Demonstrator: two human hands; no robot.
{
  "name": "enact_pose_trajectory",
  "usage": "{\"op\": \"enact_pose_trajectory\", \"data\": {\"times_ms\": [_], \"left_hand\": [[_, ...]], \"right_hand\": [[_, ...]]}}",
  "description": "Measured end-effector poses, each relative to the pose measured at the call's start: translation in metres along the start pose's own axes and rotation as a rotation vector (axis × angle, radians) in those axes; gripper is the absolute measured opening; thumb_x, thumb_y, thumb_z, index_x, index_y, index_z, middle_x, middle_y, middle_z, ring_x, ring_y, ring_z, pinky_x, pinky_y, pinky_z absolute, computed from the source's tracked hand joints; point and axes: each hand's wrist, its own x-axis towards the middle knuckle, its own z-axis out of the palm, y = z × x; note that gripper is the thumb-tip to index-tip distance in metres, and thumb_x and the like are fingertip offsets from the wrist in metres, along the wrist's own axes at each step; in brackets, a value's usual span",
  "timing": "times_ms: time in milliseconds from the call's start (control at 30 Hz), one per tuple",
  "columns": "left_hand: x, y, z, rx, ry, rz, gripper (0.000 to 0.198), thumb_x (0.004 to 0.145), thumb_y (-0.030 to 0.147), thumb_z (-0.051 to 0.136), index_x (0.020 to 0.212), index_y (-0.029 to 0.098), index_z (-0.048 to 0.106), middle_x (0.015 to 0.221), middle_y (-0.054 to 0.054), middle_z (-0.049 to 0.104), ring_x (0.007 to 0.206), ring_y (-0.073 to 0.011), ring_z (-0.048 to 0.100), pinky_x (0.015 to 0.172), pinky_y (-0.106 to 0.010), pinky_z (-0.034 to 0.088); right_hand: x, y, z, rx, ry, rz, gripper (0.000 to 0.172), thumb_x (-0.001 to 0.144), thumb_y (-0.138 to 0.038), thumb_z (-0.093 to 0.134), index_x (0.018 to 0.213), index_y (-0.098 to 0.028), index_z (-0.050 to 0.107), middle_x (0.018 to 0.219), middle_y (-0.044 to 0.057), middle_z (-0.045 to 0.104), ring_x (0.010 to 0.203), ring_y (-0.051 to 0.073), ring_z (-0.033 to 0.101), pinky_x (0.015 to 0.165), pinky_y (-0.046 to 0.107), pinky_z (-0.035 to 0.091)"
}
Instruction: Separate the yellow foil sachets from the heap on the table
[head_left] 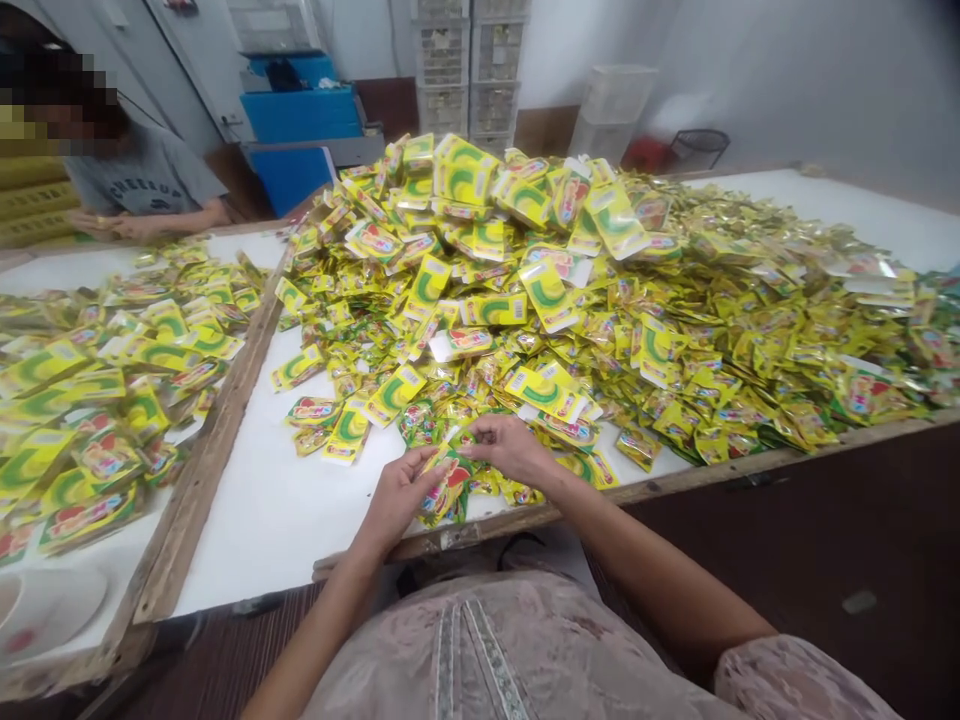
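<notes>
Close to the table's front edge, my left hand [399,494] is closed on a yellow and green packet [454,478] with a red and pink print, thumb on its face. The fingers of my right hand [513,450] are bent in a pinch at the packet's upper edge. Whether a second small sachet is between those fingers cannot be made out. Right behind my hands rises a large heap of small yellow sachets [720,330]. Flat yellow packets [551,292] with a green curved band and white ends lie on top of it.
A wooden strip [225,430] divides my white table [289,510] from a left table with more packets [105,385] and a white round container [49,610]. A co-worker [150,180] sits there. Clear drawer towers [444,60] and blue boxes [304,115] stand behind.
</notes>
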Motion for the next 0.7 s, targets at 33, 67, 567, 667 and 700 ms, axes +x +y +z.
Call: {"op": "enact_pose_trajectory", "data": {"times_ms": [33,67,567,667,700], "left_hand": [[0.0,0.002,0.001,-0.019,0.004,-0.029,0.047,0.061,0.04,0.075,0.099,0.014,0.064,0.087,-0.006,0.072,0.077,-0.0191,0.065,0.069,-0.028,0.05],[0.0,0.003,0.001,-0.042,0.009,-0.054,0.048,0.06,0.04,0.076,0.098,0.014,0.064,0.085,-0.005,0.072,0.075,-0.0187,0.065,0.068,-0.027,0.05],[0.002,-0.004,-0.006,-0.004,0.131,-0.122,0.057,0.053,0.04,0.08,0.099,0.013,0.062,0.073,-0.003,0.071,0.066,-0.0175,0.066,0.062,-0.025,0.049],[0.0,-0.008,-0.009,0.045,0.142,-0.084,0.055,0.056,0.041,0.078,0.101,0.013,0.062,0.075,-0.003,0.071,0.069,-0.0176,0.066,0.065,-0.026,0.049],[0.0,-0.009,-0.009,0.055,0.14,-0.072,0.055,0.057,0.041,0.078,0.101,0.013,0.062,0.074,-0.002,0.071,0.069,-0.0176,0.066,0.065,-0.026,0.049]], "right_hand": [[-0.002,-0.001,-0.003,-0.029,0.017,0.01,0.03,0.072,-0.043,0.063,0.06,-0.017,0.054,0.053,-0.006,0.043,0.051,0.008,0.039,0.049,0.021,0.028],[-0.005,0.0,-0.007,-0.064,0.043,0.024,0.025,0.074,-0.041,0.062,0.067,-0.017,0.057,0.057,-0.005,0.049,0.053,0.009,0.043,0.051,0.021,0.031],[-0.044,0.03,-0.028,-0.754,-0.074,0.067,0.014,0.069,-0.03,0.07,0.071,-0.017,0.064,0.081,0.007,0.063,0.084,0.021,0.054,0.071,0.028,0.037],[-0.037,0.021,-0.027,-0.368,0.119,0.067,0.021,0.078,-0.033,0.059,0.064,-0.017,0.059,0.061,0.0,0.056,0.062,0.015,0.051,0.058,0.025,0.035],[-0.034,0.017,-0.024,-0.204,0.169,0.079,0.024,0.079,-0.037,0.057,0.065,-0.018,0.058,0.058,-0.001,0.054,0.057,0.014,0.05,0.055,0.025,0.035]]}}
